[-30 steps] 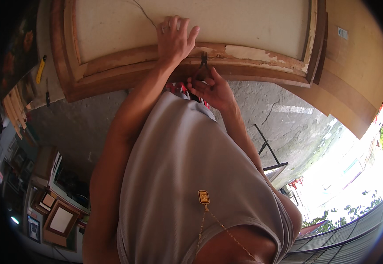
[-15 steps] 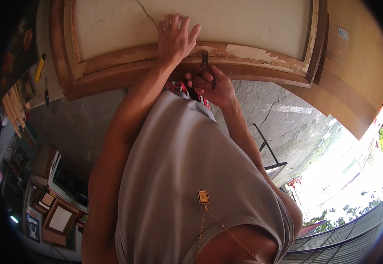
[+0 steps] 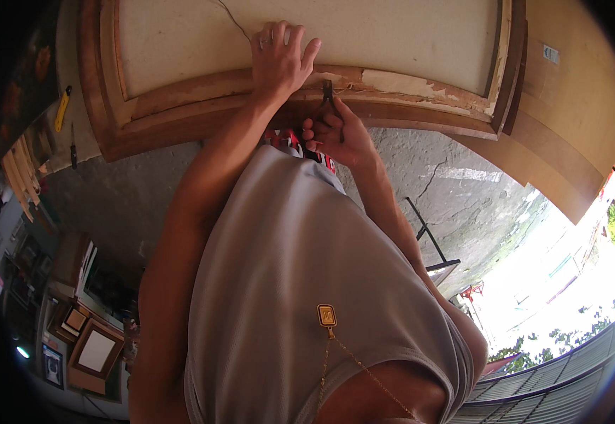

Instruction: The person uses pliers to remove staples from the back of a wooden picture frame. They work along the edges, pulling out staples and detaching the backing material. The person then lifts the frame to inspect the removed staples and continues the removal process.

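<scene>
A big wooden picture frame (image 3: 201, 106) lies back side up, with pale canvas (image 3: 364, 35) inside it and chipped white paint on its near rail. My left hand (image 3: 279, 56) rests flat, fingers spread, on the canvas and the rail's inner edge. Just below it, my right hand (image 3: 336, 133) grips small dark pliers (image 3: 327, 93). The pliers' tip touches the near rail beside my left hand. What the jaws hold is too small to tell. My grey shirt and a gold pendant fill the lower middle.
A yellow utility knife (image 3: 61, 107) and a dark tool (image 3: 73, 147) lie left of the frame. A wooden board (image 3: 569, 113) lies at the right, a black metal stand (image 3: 426, 233) on the concrete floor (image 3: 463, 177), and small picture frames (image 3: 95, 350) at the lower left.
My right hand with the pliers has crept slightly up toward the frame's rail. My left hand has stayed in place on the canvas.
</scene>
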